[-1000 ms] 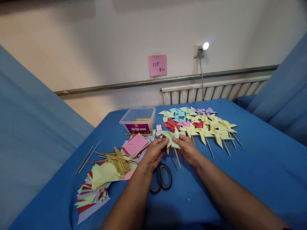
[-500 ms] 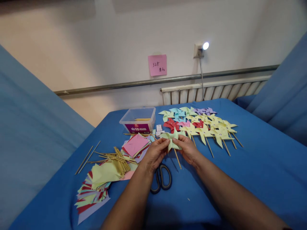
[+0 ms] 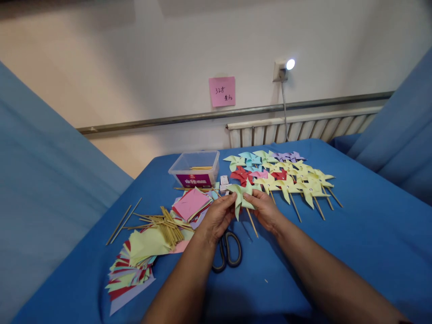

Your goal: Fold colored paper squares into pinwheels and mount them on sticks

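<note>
Item in hand: one pale green paper pinwheel (image 3: 242, 196), raised just above the blue tablecloth (image 3: 354, 234) at the middle of the table. The left hand (image 3: 218, 217) pinches the left vanes between thumb and fingertips; the right hand (image 3: 266, 209) closes on the right vanes and hub. Both grips are nearly closed on the paper, a light two-sided hold that appears to keep the thin vanes flat and square to the person. Its wooden stick (image 3: 252, 223) slants down and toward the person between the wrists, free of the cloth as far as can be told.

Directly beneath the hands: black-handled scissors (image 3: 227, 250), lying flat with handles toward the person.

Right and beyond: finished pinwheels (image 3: 290, 177) in overlapping rows, yellow, green, blue, red, pink and purple, sticks all pointing the same way, seemingly set out as done work.

Left: stack of coloured paper squares (image 3: 190, 204), pink uppermost; a loose bundle of wooden sticks (image 3: 165, 225); a fanned pile of cut paper (image 3: 133, 265) nearest the table edge; two stray sticks (image 3: 123, 221) apart from the rest.

Far side: clear plastic box (image 3: 195, 168) with a purple label, a few sticks inside; small white packets (image 3: 223, 182) just beside it.

Room: cream wall, pink note (image 3: 222, 91) with handwriting, wall plug with a lit lamp (image 3: 282, 67), radiator (image 3: 300, 128), blue-draped surfaces at either side.
</note>
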### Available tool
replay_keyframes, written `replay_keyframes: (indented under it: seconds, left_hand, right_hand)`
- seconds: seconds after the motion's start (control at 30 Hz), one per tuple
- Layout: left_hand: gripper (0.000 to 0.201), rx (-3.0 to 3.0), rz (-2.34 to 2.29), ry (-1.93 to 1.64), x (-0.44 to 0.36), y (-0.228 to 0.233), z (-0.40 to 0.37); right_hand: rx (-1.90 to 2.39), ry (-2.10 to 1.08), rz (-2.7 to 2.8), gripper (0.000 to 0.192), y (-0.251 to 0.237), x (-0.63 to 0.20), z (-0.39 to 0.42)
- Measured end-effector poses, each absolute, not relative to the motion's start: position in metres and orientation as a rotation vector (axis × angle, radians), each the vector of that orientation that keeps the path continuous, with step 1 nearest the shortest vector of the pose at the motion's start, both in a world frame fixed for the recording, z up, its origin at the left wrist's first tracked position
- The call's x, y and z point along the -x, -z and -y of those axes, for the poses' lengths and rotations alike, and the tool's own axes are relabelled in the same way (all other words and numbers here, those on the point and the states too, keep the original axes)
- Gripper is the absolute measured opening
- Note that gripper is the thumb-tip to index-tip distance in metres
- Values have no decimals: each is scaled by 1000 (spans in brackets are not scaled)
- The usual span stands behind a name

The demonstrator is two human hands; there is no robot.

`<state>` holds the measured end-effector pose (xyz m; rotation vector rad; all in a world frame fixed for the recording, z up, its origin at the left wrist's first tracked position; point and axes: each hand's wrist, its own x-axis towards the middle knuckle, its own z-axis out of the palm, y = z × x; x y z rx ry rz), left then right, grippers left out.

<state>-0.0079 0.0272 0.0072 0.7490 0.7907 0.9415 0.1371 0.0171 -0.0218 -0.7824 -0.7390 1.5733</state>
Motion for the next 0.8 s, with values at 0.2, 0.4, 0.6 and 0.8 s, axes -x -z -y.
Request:
replay_keyframes:
  seconds: [0.2, 0.4, 0.6, 0.8]
  left_hand:
    - [28, -728, -813, -938, 9, -2, -30]
    - [29, -719, -889, -970, 7, 1, -30]
    - [29, -721, -827, -985, 5, -4, -28]
    - [30, -746, -873, -945, 7, -1, -29]
  right_hand:
    - [745, -1586, 728, 35, 19, -135, -16]
    - [755, -1582, 720, 32, 20, -133, -14]
    - [746, -1580, 715, 34, 24, -136, -17]
    - [747, -1601, 700, 35, 24, -137, -18]
